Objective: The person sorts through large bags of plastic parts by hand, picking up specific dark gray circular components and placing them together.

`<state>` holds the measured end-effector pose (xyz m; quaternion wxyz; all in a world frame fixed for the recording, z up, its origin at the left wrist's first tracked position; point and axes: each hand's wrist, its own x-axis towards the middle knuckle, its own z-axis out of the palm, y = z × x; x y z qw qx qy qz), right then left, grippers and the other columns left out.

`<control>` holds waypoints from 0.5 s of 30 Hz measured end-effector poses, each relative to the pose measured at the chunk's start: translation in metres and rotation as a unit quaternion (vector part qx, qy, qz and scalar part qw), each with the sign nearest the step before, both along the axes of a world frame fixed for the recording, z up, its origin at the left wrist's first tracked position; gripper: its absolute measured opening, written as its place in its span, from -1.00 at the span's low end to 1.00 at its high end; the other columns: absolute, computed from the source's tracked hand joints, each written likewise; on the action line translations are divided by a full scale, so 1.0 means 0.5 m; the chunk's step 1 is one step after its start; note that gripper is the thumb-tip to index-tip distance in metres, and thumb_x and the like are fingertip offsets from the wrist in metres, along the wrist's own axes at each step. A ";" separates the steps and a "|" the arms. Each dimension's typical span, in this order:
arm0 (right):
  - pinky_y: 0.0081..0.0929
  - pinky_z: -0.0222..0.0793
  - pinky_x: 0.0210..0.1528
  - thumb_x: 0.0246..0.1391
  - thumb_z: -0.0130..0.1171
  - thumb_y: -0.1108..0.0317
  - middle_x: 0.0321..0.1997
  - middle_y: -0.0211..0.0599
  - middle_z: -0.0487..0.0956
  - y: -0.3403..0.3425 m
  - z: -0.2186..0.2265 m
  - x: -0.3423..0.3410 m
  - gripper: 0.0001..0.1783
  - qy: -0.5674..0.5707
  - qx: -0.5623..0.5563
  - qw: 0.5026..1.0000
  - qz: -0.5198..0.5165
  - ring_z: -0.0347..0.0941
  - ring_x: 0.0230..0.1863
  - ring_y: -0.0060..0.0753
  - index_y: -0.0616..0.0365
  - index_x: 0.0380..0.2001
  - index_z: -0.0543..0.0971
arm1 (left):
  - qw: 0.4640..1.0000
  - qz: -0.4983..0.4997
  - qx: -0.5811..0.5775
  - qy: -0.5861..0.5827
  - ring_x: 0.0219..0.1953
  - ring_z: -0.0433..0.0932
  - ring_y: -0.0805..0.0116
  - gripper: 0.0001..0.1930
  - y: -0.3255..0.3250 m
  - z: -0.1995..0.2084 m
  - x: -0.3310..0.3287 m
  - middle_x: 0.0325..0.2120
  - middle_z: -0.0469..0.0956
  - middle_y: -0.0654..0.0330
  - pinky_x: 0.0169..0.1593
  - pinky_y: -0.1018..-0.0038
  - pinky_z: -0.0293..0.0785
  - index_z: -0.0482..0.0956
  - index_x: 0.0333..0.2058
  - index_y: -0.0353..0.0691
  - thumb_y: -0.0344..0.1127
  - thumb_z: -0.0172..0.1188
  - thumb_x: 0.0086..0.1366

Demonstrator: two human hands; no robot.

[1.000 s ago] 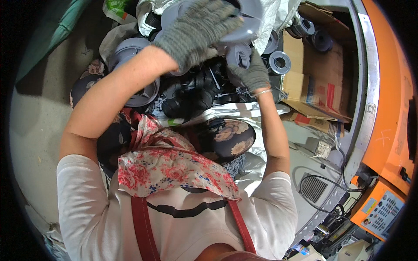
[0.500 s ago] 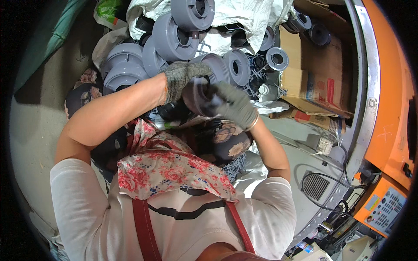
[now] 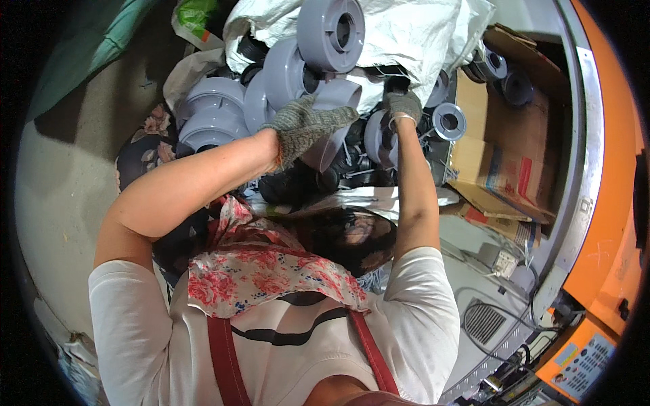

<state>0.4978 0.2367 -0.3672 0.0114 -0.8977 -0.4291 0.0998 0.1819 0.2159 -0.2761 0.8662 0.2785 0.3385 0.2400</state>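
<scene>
My left hand (image 3: 308, 128), in a grey knitted glove, is wrapped over a grey plastic ring-shaped fitting (image 3: 323, 152) above my lap. Its fingers reach across the top of the piece, and part of the fitting is hidden under them. My right hand (image 3: 404, 106), gloved alike, reaches farther out into the pile, at the edge of a white woven sack (image 3: 420, 40). A black part (image 3: 397, 85) lies right at its fingertips; whether they grip it is hidden. Close by are a grey flanged fitting (image 3: 376, 139) and a smaller grey ring (image 3: 449, 122).
Large grey fittings (image 3: 330, 34) are heaped beyond my left hand, with more stacked at the left (image 3: 213, 125). Several black parts (image 3: 345, 162) lie between my hands. An open cardboard box (image 3: 504, 152) holding fittings stands at the right, beside an orange machine (image 3: 609, 223).
My right hand has left the fitting that both hands held and moved away to the pile near the sack. My left hand keeps the fitting. The whole view has shifted slightly.
</scene>
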 end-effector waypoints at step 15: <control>-0.25 0.26 0.01 -0.41 0.37 0.17 -0.15 0.00 0.43 -0.214 0.321 -0.322 -0.17 0.048 0.112 0.936 0.330 0.33 -0.08 0.00 0.27 0.00 0.29 | 0.680 -0.084 0.729 0.016 -0.05 0.46 0.16 -0.53 0.000 -0.070 -0.028 -0.09 0.45 -0.02 0.05 0.40 0.35 0.44 -0.08 -0.28 -0.58 0.14 -0.08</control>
